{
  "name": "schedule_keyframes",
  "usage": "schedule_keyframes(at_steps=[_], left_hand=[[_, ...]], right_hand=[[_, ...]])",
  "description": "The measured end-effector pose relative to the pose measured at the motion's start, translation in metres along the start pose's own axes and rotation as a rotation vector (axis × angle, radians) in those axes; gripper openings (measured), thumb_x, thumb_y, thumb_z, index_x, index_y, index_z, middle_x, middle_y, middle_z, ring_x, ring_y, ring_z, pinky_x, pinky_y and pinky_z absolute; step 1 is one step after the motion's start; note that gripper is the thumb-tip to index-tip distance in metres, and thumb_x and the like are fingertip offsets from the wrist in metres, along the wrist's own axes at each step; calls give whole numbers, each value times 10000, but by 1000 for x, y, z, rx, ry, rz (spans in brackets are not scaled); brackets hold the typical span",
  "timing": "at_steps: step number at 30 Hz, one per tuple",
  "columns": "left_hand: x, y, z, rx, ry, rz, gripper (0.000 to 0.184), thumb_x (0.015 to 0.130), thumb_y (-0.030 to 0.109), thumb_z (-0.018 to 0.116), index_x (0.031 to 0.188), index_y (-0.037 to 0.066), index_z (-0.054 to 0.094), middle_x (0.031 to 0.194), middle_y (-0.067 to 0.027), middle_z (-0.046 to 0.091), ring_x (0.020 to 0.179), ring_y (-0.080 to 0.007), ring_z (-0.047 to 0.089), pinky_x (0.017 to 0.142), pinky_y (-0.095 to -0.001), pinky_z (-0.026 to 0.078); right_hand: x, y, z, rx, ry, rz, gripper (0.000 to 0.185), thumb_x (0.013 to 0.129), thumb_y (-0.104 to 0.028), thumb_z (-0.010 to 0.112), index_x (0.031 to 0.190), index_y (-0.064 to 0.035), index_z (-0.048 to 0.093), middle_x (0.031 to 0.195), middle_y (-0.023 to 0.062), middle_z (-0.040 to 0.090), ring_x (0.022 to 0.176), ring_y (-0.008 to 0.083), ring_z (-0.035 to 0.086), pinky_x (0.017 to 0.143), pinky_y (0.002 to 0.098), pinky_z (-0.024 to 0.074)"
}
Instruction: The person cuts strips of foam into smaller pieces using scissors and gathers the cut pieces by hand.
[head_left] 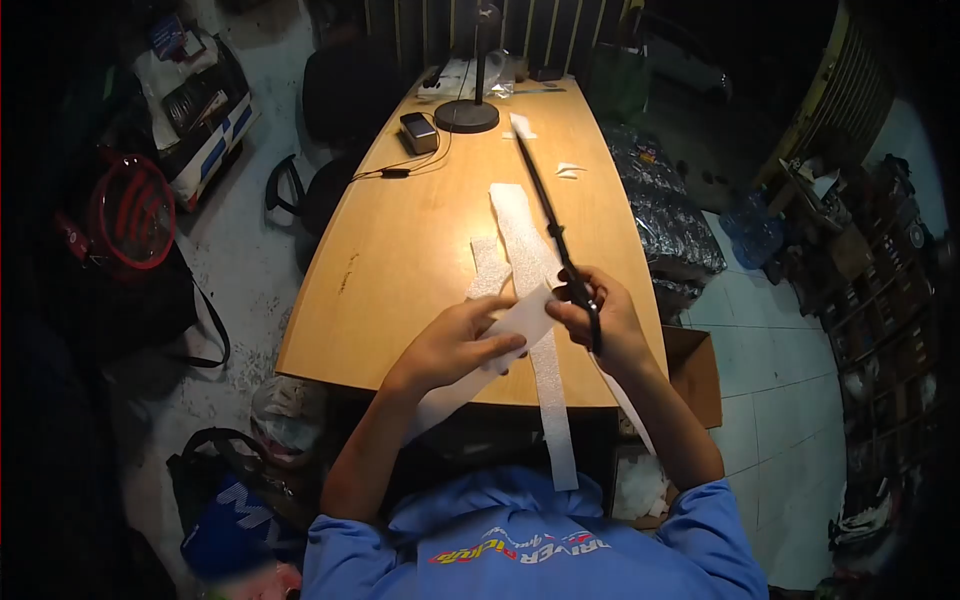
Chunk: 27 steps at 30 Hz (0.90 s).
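Note:
A white foam-like strip [528,318] is in my left hand [455,345], pinched between thumb and fingers, its lower part hanging over the near table edge. My right hand [605,320] grips a long thin black rod [541,190] with thicker joint-like parts near the hand. The rod slants away up the table, its far tip beside a small white piece [521,126]. My right thumb and fingertips also touch the upper end of the held strip. Beneath both hands, a longer textured white strip [512,215] lies lengthwise and overhangs the near edge. A shorter white piece [487,262] lies left of it.
The wooden table [400,270] carries a black stand with a round base [467,116], a dark box-shaped device [418,132] with a cable, and white scraps [568,170]. A cardboard box [695,375] stands at the right. Bags [240,520] and a chair [325,200] are on the left.

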<state>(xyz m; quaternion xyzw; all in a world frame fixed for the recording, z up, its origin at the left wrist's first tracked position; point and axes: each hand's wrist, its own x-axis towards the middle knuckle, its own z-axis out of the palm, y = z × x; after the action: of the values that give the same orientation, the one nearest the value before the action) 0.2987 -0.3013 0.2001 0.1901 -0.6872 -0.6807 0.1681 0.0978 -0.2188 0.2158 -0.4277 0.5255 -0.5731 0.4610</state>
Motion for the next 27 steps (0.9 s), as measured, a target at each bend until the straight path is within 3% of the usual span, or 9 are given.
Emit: schedule_keyframes(at_steps=[3, 6, 11, 14, 17, 20, 27], left_hand=[[-7, -2, 0, -6, -30, -32, 264, 910, 150, 567, 1081, -51, 563, 839, -119, 661, 698, -140, 636, 626, -250, 504], [-13, -2, -7, -44, 45, -10, 235, 913, 145, 558, 1018, -63, 591, 827, -119, 659, 702, -158, 645, 636, -260, 515], [-18, 10, -26, 7, 162, 18, 244, 909, 156, 566, 1006, -65, 605, 791, -113, 661, 673, -160, 645, 615, -254, 505], [-24, 21, -47, 44, 273, 80, 296, 899, 230, 589, 1024, -37, 620, 771, -97, 657, 665, -160, 640, 619, -263, 509], [-28, 21, -56, 3, 325, 99, 327, 884, 264, 611, 1016, -34, 623, 768, -97, 656, 656, -156, 635, 613, -263, 509], [-25, 23, -57, 4, 328, 94, 337, 878, 271, 620, 1012, -37, 624, 769, -99, 655, 661, -153, 633, 614, -263, 511], [-12, 21, -44, -28, 268, 57, 343, 885, 263, 610, 1024, -50, 616, 785, -106, 653, 671, -155, 634, 618, -265, 516]], right_hand=[[5, -10, -5, 91, 63, -85, 457, 748, -64, 724, 1103, 48, 460, 793, 49, 580, 500, 18, 445, 407, 147, 326], [6, -21, -16, 80, 86, -162, 434, 747, -39, 715, 1083, 40, 451, 795, 59, 585, 484, 25, 451, 400, 147, 330], [-9, -31, -30, -81, 56, -128, 469, 750, -106, 737, 1112, 22, 468, 780, 16, 546, 574, 19, 469, 468, 147, 358], [-37, -22, -50, -107, -144, -98, 560, 723, -198, 778, 1143, 8, 470, 792, -6, 498, 675, 24, 461, 570, 159, 372], [-60, -15, -62, -154, -194, 8, 667, 686, -278, 814, 1179, -8, 455, 826, -9, 463, 722, 35, 437, 632, 167, 365], [-75, -13, -68, -138, -273, 159, 720, 666, -320, 830, 1197, -25, 444, 863, -12, 458, 727, 36, 434, 625, 159, 367], [-74, 3, -59, -137, -342, 220, 746, 673, -295, 831, 1226, -18, 414, 886, -4, 462, 739, 48, 436, 635, 174, 378]])
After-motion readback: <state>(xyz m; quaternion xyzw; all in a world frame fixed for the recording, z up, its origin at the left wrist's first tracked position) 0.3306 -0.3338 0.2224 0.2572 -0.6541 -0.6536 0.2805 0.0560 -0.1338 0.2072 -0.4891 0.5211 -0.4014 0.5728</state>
